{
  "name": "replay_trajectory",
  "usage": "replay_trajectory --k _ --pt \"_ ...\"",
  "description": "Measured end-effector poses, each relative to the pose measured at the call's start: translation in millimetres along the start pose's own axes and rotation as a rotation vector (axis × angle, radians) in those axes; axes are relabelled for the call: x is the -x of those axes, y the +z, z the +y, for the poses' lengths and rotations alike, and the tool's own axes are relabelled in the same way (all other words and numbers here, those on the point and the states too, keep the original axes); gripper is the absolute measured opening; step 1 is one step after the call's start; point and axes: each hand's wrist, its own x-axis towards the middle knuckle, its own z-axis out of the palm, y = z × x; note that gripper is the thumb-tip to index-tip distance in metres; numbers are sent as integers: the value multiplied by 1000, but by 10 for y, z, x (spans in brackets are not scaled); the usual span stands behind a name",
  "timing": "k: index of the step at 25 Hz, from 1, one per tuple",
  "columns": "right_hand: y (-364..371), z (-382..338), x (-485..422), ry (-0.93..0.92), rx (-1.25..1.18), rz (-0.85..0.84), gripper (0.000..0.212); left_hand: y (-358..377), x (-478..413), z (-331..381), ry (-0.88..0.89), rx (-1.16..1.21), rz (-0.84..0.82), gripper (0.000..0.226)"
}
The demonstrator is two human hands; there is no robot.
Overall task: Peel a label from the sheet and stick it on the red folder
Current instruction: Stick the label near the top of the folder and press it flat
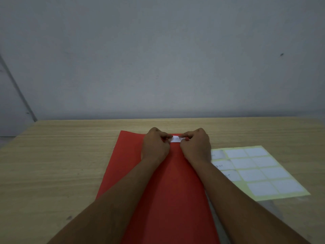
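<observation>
Label (175,139) first: the small white rectangle sits at the far end of the red folder (165,191), near its far edge, held between the two hands. In the head view, the only one given, the left hand (154,145) pinches the label's left end between thumb and forefinger, and the right hand (196,146) pinches its right end the same way; the other fingers on both are curled in. The folder lies flat on the wooden table (58,155), running from the near edge of the picture toward the wall. The label sheet (255,171) lies on the table just right of the folder, its grid of white labels on pale yellow backing.

Peeling looks done, and the sticking step seems to be in hand. The next move probably calls for lowering the label flat and square to the folder's far edge, then releasing the ends and pressing from the middle outward so no crease or bubble forms.

Whether the label already touches the folder or hangs just above it cannot be told, since the fingertips cover both ends. Faint writing on it is unreadable, as are the marks on the sheet's left column. The right forearm hides that sheet's near-left corner, and the folder's near end is cut off by the frame.
</observation>
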Motion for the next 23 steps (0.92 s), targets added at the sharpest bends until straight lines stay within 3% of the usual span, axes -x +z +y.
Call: replay_trajectory --k 5,8,10,12,18,23 --pt "-6 -55 18 -25 169 -74 20 0 24 43 10 -25 -89 31" --pt "-3 -73 41 -1 140 -21 27 28 14 42 -64 -24 -25 29" --pt "19 -65 37 75 89 15 16 52 10 40 -129 -42 43 25" --pt "32 -51 33 122 87 24 24 65 8 34 -141 -49 72 24" --pt "32 -17 12 -43 189 -73 31 41 0 18 -48 -59 -49 33" --pt "52 -28 -2 142 83 34 23 53 39 63 -98 -86 83 28"
